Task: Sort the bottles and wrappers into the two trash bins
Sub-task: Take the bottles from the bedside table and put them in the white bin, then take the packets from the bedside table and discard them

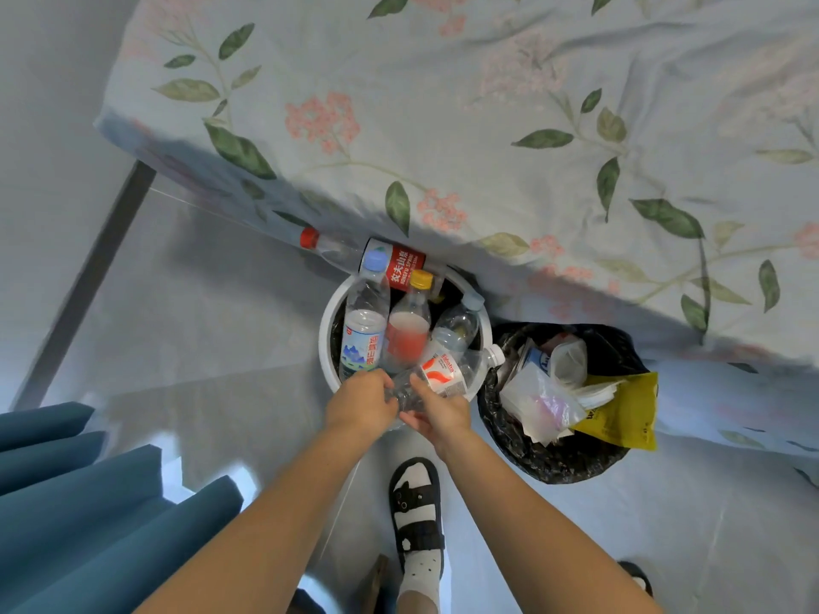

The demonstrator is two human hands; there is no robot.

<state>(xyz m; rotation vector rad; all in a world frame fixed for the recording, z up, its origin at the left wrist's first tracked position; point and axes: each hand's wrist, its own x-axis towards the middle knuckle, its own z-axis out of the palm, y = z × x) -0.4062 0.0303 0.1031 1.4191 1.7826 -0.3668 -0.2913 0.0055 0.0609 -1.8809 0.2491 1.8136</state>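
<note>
Nearly done, judging by both bins: black-lined bin (554,458) heaped with wrappers (543,403), white bin (330,312) crowded with upright bottles (364,334). Last clear bottle (443,374) lying across its near rim, gripped by left hand (361,403) and right hand (438,412); not yet released.

A white round bin (330,312) is sitting on the floor, packed with upright plastic bottles (407,321). Just beside it, a black-lined bin (554,463) is holding crumpled wrappers (545,401) and a yellow bag (625,414). A clear bottle (447,374) is lying tilted across the white bin's near rim.
</note>
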